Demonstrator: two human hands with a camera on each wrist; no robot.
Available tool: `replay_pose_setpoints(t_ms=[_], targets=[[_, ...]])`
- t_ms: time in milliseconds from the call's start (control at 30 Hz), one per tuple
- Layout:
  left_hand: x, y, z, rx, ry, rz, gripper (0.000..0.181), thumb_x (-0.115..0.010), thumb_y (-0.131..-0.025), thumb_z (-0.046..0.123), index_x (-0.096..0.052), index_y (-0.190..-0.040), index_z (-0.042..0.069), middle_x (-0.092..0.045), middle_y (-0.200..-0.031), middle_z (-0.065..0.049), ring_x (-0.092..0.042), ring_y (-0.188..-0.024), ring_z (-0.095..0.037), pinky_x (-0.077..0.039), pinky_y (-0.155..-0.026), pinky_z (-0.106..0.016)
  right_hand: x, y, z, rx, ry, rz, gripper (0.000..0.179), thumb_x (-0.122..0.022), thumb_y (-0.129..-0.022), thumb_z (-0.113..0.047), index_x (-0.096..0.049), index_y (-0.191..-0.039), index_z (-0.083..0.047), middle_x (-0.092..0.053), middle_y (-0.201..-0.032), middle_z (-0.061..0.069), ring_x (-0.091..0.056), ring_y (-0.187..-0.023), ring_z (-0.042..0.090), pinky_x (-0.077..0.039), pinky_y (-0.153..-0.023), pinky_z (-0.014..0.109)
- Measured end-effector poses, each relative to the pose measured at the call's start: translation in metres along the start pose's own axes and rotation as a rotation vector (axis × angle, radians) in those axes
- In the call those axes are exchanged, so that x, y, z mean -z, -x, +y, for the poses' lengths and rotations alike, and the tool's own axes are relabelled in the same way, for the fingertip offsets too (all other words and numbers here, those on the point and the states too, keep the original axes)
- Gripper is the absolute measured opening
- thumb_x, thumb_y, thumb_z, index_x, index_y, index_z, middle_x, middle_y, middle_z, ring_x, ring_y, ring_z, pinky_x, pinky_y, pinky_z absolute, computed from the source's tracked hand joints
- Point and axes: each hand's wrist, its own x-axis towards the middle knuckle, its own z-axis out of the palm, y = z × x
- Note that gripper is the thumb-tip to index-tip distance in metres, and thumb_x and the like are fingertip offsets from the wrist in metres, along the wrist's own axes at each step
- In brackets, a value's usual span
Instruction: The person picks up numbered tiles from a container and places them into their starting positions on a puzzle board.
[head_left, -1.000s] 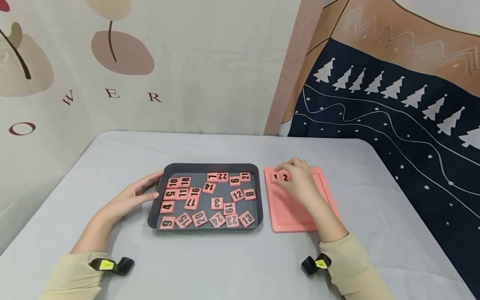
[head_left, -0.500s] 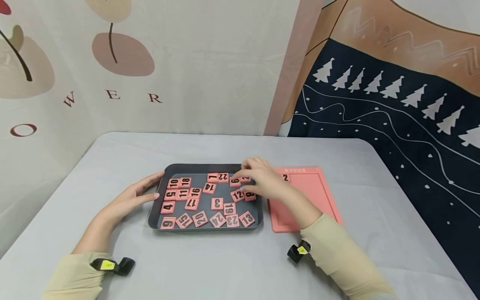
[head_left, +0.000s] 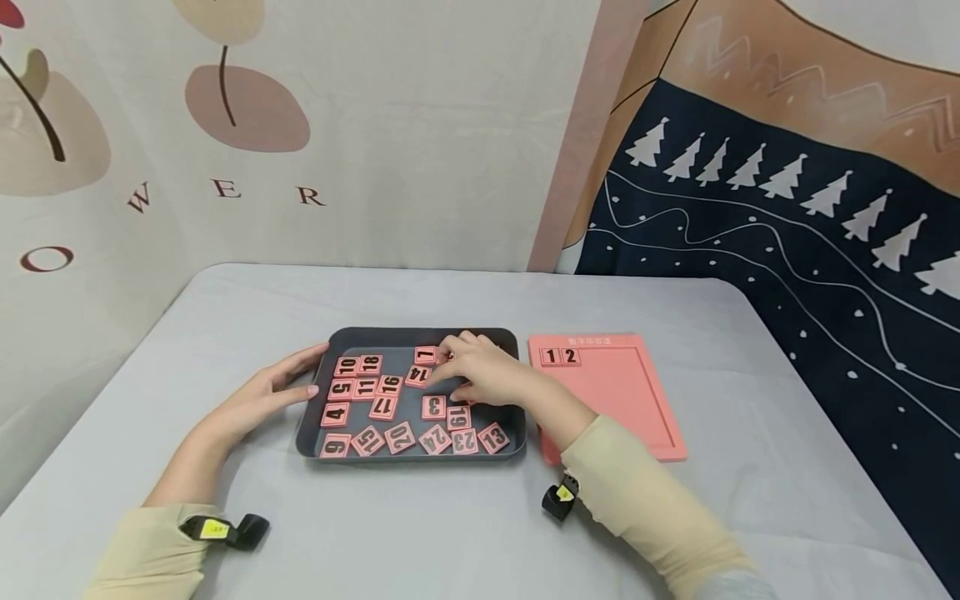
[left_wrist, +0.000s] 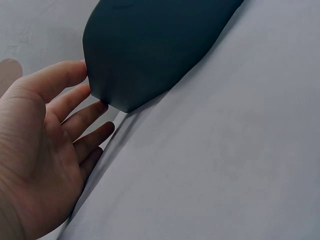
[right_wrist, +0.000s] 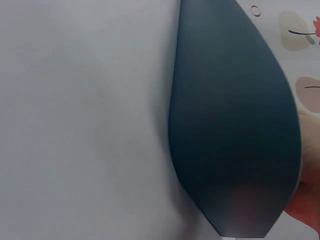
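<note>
Loose numbered tiles (head_left: 400, 437) line the near side of the grey tray (head_left: 408, 460); the left hand (head_left: 255, 400) rests relaxed fingers against its left rim. The right hand (head_left: 483, 371) has moved from the pink board (head_left: 615, 400) to above the tray, thumb and index finger parted near tile 3 (head_left: 433, 407), nothing visible between them, suggesting the work has shifted to these tiles. Tile 1 (head_left: 551, 357) and tile 2 (head_left: 571, 357) sit at the board's far left corner.

I see the left hand (head_left: 255, 396) touching the left edge of a dark gray tray (head_left: 412, 336) on the white tabletop (head_left: 375, 533). The right hand (head_left: 483, 368) is over the tray, fingers (head_left: 451, 369) bent near pink tiles 14 (head_left: 417, 376) and 3 (head_left: 433, 407). I can't tell if they touch. Right beside the tray, a pink board (head_left: 607, 392) has tiles 1 (head_left: 551, 357) and 2 (head_left: 571, 357) in its top left corner.
</note>
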Motion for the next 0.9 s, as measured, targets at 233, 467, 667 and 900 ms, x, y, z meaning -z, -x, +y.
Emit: replay_pose_setpoints(t_ms=[233, 467, 667, 900], targets=[[0.001, 0.0, -0.001, 0.002, 0.006, -0.005, 0.065, -0.061, -0.094, 0.016, -0.03, -0.151, 0.008, -0.029, -0.152, -0.018, -0.019, -0.138, -0.041, -0.012, -0.107, -0.064, -0.001, -0.008, -0.002, -0.012, 0.047, -0.095, 0.045, -0.074, -0.086, -0.021, -0.064, -0.124, -0.042, -0.045, -0.111, -0.01, -0.037, -0.092, 0.011, -0.034, -0.076, 0.026], [0.0, 0.0, 0.0, 0.004, 0.012, -0.006, 0.065, -0.061, -0.094, 0.016, -0.029, -0.151, 0.008, -0.029, -0.152, -0.018, -0.019, -0.138, -0.04, -0.012, -0.107, -0.064, 0.0, -0.012, -0.005, 0.049, 0.095, -0.122, 0.043, -0.074, -0.085, -0.023, -0.064, -0.123, -0.041, -0.047, -0.112, -0.009, -0.038, -0.093, 0.011, -0.033, -0.076, 0.025], [0.0, 0.0, 0.0, 0.002, 0.007, -0.004, 0.065, -0.061, -0.094, 0.016, -0.029, -0.151, 0.008, -0.029, -0.152, -0.018, -0.019, -0.138, -0.04, -0.012, -0.107, -0.064, -0.001, -0.012, -0.004, 0.056, 0.124, -0.111, 0.039, -0.075, -0.084, -0.027, -0.067, -0.12, -0.04, -0.046, -0.105, -0.009, -0.037, -0.089, 0.012, -0.031, -0.074, 0.024], [0.0, 0.0, -0.001, 0.003, -0.001, -0.003, 0.066, -0.061, -0.094, 0.017, -0.03, -0.151, 0.008, -0.029, -0.152, -0.017, -0.02, -0.138, -0.039, -0.012, -0.107, -0.064, -0.004, -0.007, -0.002, 0.04, 0.082, -0.068, 0.036, -0.074, -0.083, -0.031, -0.069, -0.118, -0.037, -0.046, -0.104, -0.008, -0.036, -0.089, 0.012, -0.03, -0.074, 0.025]])
